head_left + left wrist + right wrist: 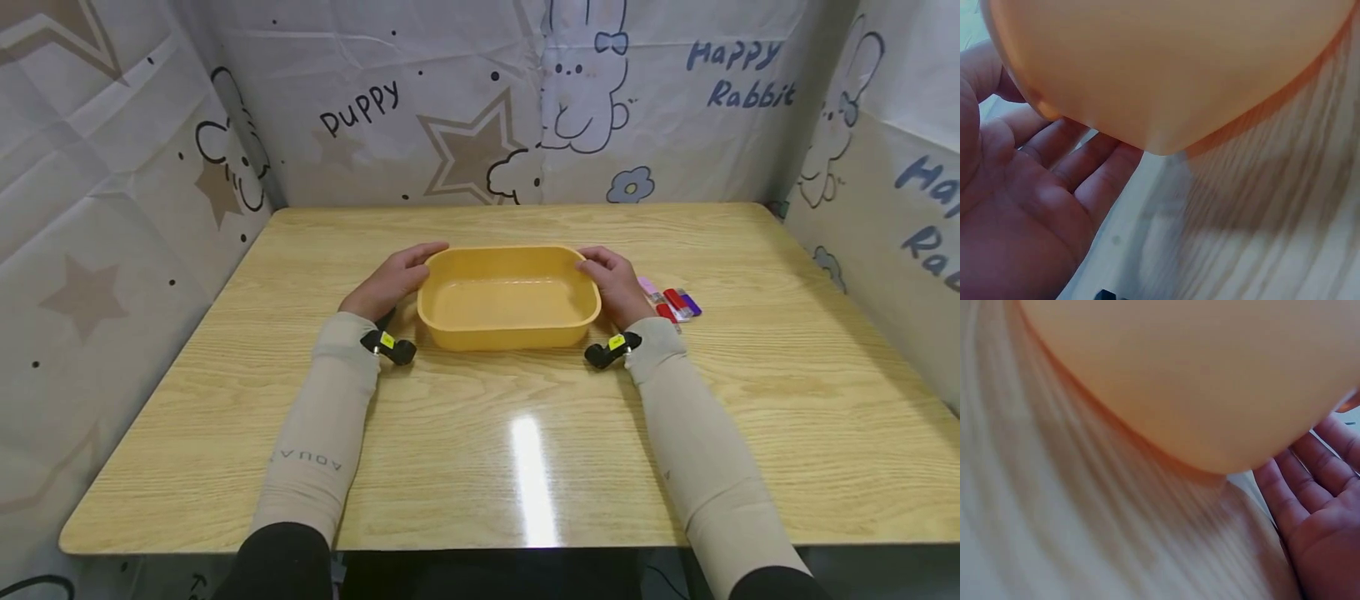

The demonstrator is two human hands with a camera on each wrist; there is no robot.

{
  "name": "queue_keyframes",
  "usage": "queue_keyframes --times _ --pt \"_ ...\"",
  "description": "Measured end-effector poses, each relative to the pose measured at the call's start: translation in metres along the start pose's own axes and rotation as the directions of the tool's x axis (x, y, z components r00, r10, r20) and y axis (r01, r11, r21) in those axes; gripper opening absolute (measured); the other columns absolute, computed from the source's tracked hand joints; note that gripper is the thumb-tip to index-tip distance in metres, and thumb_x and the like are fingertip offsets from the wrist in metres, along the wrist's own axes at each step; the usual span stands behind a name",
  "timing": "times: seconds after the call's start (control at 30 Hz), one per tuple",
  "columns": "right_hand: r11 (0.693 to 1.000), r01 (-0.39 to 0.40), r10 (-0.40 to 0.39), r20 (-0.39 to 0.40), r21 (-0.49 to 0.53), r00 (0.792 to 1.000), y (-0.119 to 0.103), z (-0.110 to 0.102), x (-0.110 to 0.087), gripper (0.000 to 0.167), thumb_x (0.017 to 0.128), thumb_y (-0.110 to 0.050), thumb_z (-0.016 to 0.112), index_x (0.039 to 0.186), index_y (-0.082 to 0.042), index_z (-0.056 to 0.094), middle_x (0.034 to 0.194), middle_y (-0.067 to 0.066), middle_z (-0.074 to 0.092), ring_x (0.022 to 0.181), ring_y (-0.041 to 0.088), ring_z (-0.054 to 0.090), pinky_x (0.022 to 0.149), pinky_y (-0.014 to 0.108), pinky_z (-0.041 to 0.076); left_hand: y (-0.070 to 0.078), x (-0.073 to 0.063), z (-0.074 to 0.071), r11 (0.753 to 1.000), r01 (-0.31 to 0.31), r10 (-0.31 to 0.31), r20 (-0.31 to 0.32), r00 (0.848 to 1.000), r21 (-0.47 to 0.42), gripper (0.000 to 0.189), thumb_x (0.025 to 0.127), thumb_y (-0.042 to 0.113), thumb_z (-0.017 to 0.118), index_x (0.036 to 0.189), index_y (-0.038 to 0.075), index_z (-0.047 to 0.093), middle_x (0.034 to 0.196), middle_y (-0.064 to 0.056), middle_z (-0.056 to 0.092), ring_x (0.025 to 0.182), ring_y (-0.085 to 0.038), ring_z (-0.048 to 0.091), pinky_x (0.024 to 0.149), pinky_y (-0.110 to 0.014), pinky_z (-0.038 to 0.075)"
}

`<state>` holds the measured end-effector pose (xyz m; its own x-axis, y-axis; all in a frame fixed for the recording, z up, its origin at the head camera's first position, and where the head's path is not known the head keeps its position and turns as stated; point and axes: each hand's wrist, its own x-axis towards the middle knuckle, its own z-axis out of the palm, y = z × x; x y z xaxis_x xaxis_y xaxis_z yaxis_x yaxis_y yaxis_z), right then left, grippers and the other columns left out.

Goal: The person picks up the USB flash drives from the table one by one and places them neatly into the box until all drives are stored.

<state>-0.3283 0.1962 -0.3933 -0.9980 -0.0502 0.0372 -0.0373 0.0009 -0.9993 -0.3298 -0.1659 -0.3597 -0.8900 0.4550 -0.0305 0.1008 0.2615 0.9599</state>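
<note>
You're pinching the yellow plastic tub [506, 338], left hand [392, 282] and right hand [619, 290] at opposite ends. Such spacing is likely balancing it.

The back wall [465, 67] reads "PUPPY" and "Happy Rabbit", the right wall [873, 212] a cut-off "Ha" above "Ra", the left sleeve [318, 425] an upside-down "AQUA".

tub [507, 339]: 1 | table [450, 467]: 1 | wrist cameras [387, 342]: 2 | sleeves [322, 425]: 2 | small coloured items [672, 304]: several
</note>
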Motion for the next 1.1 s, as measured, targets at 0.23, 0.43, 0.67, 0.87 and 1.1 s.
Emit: queue_keyframes --times 0.23,0.43,0.67,0.87,1.1 --pt "0.997 0.007 -0.008 -0.015 -0.080 1.000 0.004 0.000 0.001 0.031 0.092 -0.017 0.057 0.119 -0.003 0.060 0.113 0.008 0.059 0.095 0.017 0.056 0.077 0.020 0.050 0.007 -0.007 0.004 0.989 0.015 -0.013 0.016 1.000 -0.146 0.057 0.092 -0.001 0.037 0.149 0.005 0.034 0.150 -0.011 0.038 0.131 -0.030 0.041 0.109 -0.042 0.032" --pt "0.995 0.003 -0.005 -0.018 -0.097 1.000 0.002 0.002 0.000 0.030 0.092 -0.016 0.055 0.119 -0.004 0.059 0.115 0.008 0.058 0.099 0.018 0.055 0.080 0.021 0.048 -0.011 0.001 0.002 0.972 0.009 -0.008 0.008 1.000 -0.235 0.056 0.094 -0.002 0.034 0.149 0.009 0.036 0.148 -0.008 0.040 0.128 -0.028 0.043 0.106 -0.042 0.036" --pt "0.994 0.000 -0.001 -0.016 -0.105 1.000 0.001 0.002 -0.001 0.030 0.092 -0.017 0.054 0.118 -0.005 0.060 0.115 0.007 0.058 0.100 0.018 0.054 0.082 0.021 0.047 -0.018 0.003 0.000 0.961 -0.008 0.012 0.012 1.000 -0.276 0.057 0.093 -0.001 0.034 0.149 0.010 0.036 0.147 -0.006 0.042 0.125 -0.025 0.045 0.103 -0.039 0.040" --pt "0.994 -0.012 0.011 -0.009 -0.105 1.000 0.001 0.002 0.000 0.030 0.092 -0.018 0.054 0.119 -0.006 0.059 0.117 0.008 0.057 0.102 0.019 0.053 0.083 0.022 0.047 -0.015 0.002 -0.003 0.980 -0.003 0.010 0.033 0.999 -0.201 0.056 0.094 0.001 0.035 0.150 0.010 0.035 0.148 -0.006 0.041 0.120 -0.021 0.048 0.097 -0.030 0.045" --pt "0.994 -0.010 0.009 -0.015 -0.109 1.000 0.001 0.001 0.001 0.030 0.092 -0.018 0.053 0.119 -0.005 0.059 0.115 0.007 0.057 0.100 0.018 0.054 0.082 0.021 0.047 0.001 -0.005 -0.013 0.997 0.004 -0.008 0.057 0.998 0.076 0.054 0.096 0.015 0.049 0.149 0.018 0.037 0.147 -0.002 0.044 0.129 -0.018 0.045 0.109 -0.040 0.032"
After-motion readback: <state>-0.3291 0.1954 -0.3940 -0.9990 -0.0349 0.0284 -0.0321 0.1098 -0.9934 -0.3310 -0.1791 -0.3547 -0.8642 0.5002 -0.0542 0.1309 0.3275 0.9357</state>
